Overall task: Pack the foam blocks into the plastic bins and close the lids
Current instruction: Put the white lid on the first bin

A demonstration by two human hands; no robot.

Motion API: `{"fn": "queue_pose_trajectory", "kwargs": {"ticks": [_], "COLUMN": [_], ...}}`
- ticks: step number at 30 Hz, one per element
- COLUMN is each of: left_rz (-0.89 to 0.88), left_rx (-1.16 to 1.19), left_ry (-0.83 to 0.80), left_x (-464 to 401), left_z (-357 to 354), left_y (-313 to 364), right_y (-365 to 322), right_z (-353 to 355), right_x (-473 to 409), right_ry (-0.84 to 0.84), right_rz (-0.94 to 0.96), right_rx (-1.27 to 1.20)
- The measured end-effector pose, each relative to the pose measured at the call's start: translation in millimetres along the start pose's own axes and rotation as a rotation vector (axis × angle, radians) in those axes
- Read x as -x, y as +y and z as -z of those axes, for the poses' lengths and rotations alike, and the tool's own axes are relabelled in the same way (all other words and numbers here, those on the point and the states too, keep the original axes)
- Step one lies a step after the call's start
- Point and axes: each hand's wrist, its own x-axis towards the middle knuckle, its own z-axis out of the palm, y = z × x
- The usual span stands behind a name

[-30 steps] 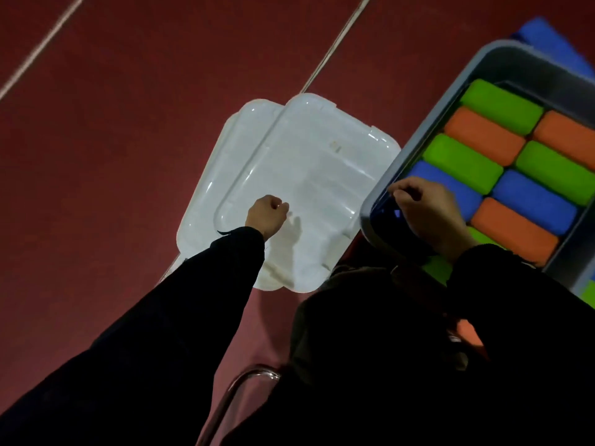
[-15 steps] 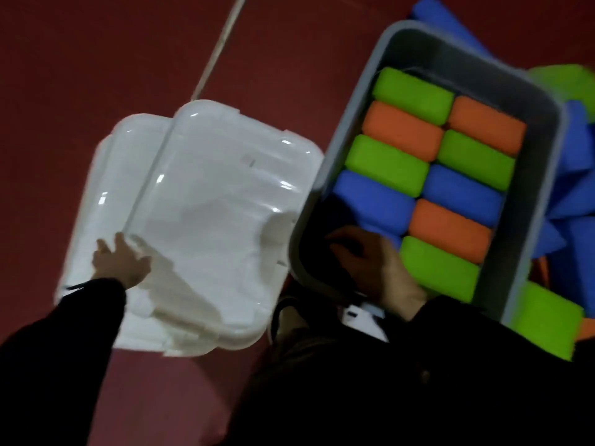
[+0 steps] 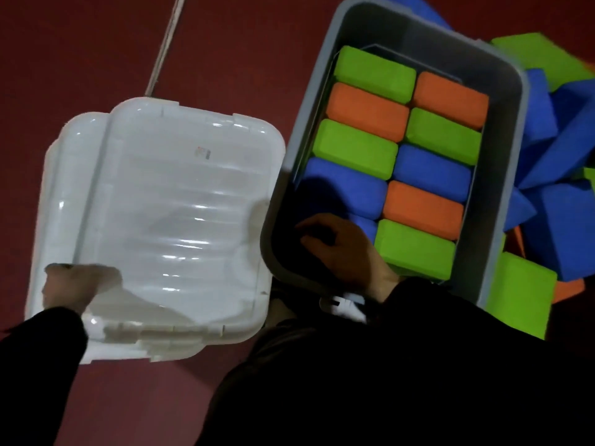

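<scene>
A grey plastic bin (image 3: pixel 502 175) stands open on the red floor, filled with green, orange and blue foam blocks (image 3: pixel 360 146) laid in two rows. My right hand (image 3: pixel 341 249) is inside the bin's near left corner, fingers curled on a blue block (image 3: pixel 346 191). Left of the bin are white translucent lids (image 3: pixel 174 201), stacked one on another. My left hand (image 3: pixel 74 284) grips the near left edge of the top lid; the hand is blurred.
Loose blue, green and orange foam blocks (image 3: pixel 560 175) are heaped on the floor right of the bin, with one green block (image 3: pixel 518 294) against its near right corner. A pale line (image 3: pixel 164 49) runs across the red floor beyond the lids.
My left hand moved from the middle of the lid to its near left edge and took hold. The view swung right and nearer, showing the whole bin and the loose blocks.
</scene>
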Motion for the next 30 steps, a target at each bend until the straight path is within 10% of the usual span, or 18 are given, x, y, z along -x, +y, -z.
{"fn": "queue_pose_trajectory", "kwargs": {"ticks": [23, 30], "left_rz": [-0.940, -1.363], "left_rx": [0.016, -0.109], "left_ry": [0.354, 0.695], "left_x": [364.2, 446.6], "left_z": [180.0, 251.1], "left_y": [116.9, 103.7], "right_y": [-128.6, -165.2], "right_z": [61.8, 114.5], "right_x": [89.5, 148.1], "right_ry": [0.122, 0.329], "right_rz": [0.097, 0.040], "right_rx": [0.001, -0.613]}}
